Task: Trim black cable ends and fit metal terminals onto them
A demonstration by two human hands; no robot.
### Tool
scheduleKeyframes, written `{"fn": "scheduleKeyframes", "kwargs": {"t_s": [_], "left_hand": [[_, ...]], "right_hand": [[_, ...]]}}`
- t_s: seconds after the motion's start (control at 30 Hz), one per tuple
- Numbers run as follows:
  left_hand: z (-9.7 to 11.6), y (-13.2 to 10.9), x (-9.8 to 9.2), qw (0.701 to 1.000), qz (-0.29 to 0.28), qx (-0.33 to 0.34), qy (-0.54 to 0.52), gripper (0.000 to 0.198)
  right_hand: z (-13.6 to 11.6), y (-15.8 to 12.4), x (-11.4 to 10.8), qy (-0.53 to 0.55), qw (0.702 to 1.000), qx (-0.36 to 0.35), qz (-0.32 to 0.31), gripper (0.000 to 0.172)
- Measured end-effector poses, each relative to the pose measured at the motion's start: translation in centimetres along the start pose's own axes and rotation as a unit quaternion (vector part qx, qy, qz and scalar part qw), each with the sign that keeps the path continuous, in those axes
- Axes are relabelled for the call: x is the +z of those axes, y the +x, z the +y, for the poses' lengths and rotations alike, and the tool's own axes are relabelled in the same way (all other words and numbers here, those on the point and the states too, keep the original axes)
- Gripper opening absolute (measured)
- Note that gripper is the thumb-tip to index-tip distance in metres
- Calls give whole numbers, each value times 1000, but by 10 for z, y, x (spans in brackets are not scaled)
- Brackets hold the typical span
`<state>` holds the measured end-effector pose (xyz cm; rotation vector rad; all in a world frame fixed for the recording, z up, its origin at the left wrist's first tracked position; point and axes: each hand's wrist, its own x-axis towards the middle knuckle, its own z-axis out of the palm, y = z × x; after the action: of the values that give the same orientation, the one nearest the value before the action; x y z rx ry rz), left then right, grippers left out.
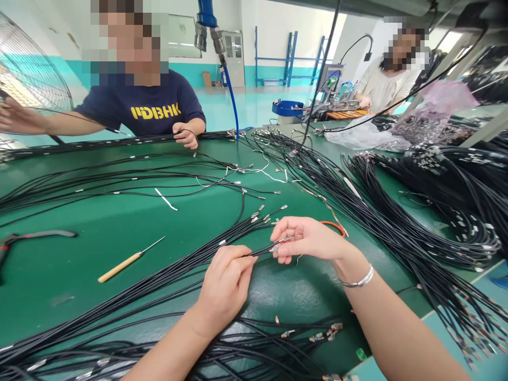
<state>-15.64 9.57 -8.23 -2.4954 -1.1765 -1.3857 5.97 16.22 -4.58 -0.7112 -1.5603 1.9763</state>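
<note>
Left hand (228, 278) pinching black cables (262, 251) over the surface (130, 222), right hand (307, 241) pinching their terminals (274, 250): held ends already fitted, tips of the bundle (178, 269) alongside too, remaining work can't be judged from here.

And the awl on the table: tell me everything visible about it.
The awl has a pale handle that looks wooden and a thin, straight spike that looks metal. It lies on the green table, spike toward the picture's upper right, between the pliers at left and the bundle of black cables. Only the table is seen touching it.
</note>
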Motion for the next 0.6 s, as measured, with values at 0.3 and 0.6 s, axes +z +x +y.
{"fn": "scheduleKeyframes", "kwargs": {"t_s": [0.3, 0.6], "left_hand": [[-1, 2, 3, 999, 15, -37, -16, 21], [1, 2, 2, 998, 3, -59, -36, 18]], "right_hand": [[-2, -4, 3, -10, 999, -38, 7, 32], [-3, -7, 2, -69, 996, -55, 27, 31]]}}
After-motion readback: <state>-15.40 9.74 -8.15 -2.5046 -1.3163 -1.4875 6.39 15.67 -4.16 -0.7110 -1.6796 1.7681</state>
